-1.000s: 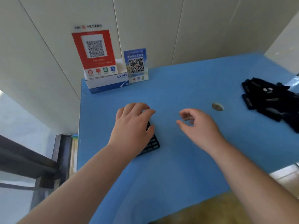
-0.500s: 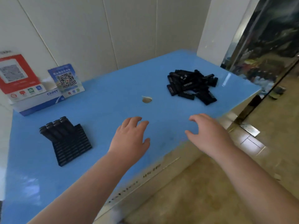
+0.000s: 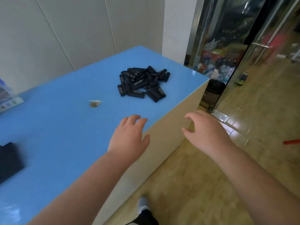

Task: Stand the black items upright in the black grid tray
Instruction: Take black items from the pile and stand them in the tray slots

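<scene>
A heap of several flat black items [image 3: 142,82] lies near the right end of the blue table [image 3: 65,127]. The black grid tray [image 3: 9,161] shows blurred at the left edge of the view, partly cut off. My left hand [image 3: 129,138] hovers over the table's front edge, fingers relaxed, holding nothing. My right hand [image 3: 206,132] hangs in the air beyond the table's front edge, over the floor, fingers loosely spread and empty. Both hands are well short of the heap.
A small round hole [image 3: 95,103] marks the tabletop between tray and heap. A printed card [image 3: 8,98] stands at the far left by the wall. Right of the table are a white pillar [image 3: 177,30], glass doors [image 3: 243,46] and wooden floor [image 3: 203,184].
The view has swung right. My left hand left the grid tray and both hands travelled right toward the heap; the tray slid to the left edge of view.
</scene>
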### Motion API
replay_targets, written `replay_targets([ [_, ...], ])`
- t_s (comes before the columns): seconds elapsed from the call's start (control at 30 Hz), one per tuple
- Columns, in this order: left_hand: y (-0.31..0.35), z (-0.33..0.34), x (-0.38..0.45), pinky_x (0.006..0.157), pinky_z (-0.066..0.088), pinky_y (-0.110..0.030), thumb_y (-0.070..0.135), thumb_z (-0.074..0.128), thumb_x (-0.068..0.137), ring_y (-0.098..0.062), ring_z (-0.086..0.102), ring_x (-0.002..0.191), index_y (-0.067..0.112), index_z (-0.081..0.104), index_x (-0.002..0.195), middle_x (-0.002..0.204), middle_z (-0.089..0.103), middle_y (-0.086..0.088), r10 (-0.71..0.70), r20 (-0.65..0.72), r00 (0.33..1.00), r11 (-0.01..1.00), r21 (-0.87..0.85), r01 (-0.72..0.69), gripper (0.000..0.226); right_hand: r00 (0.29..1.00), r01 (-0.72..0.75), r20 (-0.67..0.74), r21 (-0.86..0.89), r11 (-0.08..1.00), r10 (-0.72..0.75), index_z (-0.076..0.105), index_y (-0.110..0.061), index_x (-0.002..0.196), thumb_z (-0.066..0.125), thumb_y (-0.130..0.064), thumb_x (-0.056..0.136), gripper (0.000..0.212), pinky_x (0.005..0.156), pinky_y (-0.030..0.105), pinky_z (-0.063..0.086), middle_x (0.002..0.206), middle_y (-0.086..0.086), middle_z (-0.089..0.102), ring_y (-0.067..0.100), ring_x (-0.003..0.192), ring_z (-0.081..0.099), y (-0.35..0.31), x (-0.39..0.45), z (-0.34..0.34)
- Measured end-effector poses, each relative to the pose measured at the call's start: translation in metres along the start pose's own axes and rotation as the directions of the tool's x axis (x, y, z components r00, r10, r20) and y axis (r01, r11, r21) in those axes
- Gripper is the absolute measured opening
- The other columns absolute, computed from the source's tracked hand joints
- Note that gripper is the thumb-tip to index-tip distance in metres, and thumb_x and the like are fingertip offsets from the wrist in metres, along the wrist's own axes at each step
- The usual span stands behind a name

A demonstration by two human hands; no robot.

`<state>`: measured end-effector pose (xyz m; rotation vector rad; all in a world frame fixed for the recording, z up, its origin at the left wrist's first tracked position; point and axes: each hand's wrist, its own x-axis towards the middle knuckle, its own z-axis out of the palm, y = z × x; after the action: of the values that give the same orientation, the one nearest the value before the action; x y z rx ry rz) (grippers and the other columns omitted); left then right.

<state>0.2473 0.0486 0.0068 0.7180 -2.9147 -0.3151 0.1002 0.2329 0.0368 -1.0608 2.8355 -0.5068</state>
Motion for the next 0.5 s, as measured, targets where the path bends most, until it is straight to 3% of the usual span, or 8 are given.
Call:
replay_targets([
  [0.3,0.003,0.023,0.093,0.105,0.037,-0.031,0.032,0.051,0.098,-0.02,0.042,0.128,0.023,0.044,0.144,0.142,0.044,0.005,-0.004,-0.023,1.0,0.997,-0.077,0.003,0.047,0.999,0.018,0.042,-0.009,1.0,-0.017,0.054,-0.026,0.135,0.061,-0.038,0.095,0.041,0.081,0.026,0.044,0.134,-0.012,0.053,0.011,0.117,0.055,0.022,0.089,0.011],
  [0.5,-0.004,0.025,0.16,0.097,0.043,-0.033,0.031,0.05,0.098,-0.023,0.05,0.122,0.018,0.047,0.141,0.137,0.047,0.001,-0.064,0.03,0.997,0.989,-0.132,0.068,0.045,0.994,0.046,0.097,-0.003,0.999,-0.045,0.053,-0.027,0.136,0.06,-0.039,0.096,0.043,0.093,0.031,0.049,0.136,-0.012,0.053,0.012,0.122,0.053,0.024,0.159,0.016],
])
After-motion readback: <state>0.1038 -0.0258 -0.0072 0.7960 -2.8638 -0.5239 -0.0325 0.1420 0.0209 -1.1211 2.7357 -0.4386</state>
